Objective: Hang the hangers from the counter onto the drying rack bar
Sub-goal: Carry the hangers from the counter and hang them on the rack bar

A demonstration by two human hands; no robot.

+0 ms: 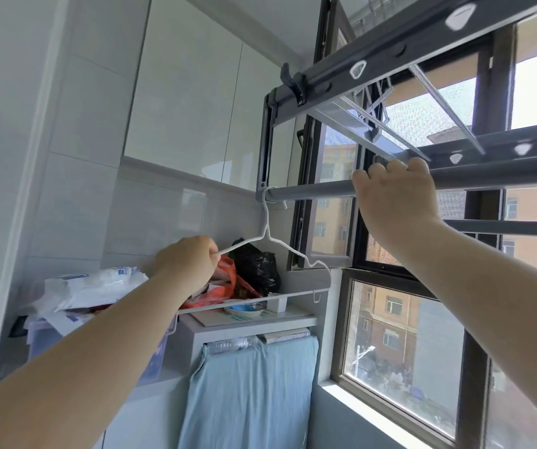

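Both arms reach up: left hand (pixel 187 261) pinches hanger (pixel 268 241), right hand (pixel 396 192) grips bar (pixel 312 191).

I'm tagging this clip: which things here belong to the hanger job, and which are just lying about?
Job: white hanger, drying rack bar, left hand, right hand.
Lying about: black bag, red bag, light blue cloth, plastic bottle.

A black bag (pixel 256 267) sits against a red bag (pixel 228 278); a pale blue cloth (pixel 254 393) hangs below them.
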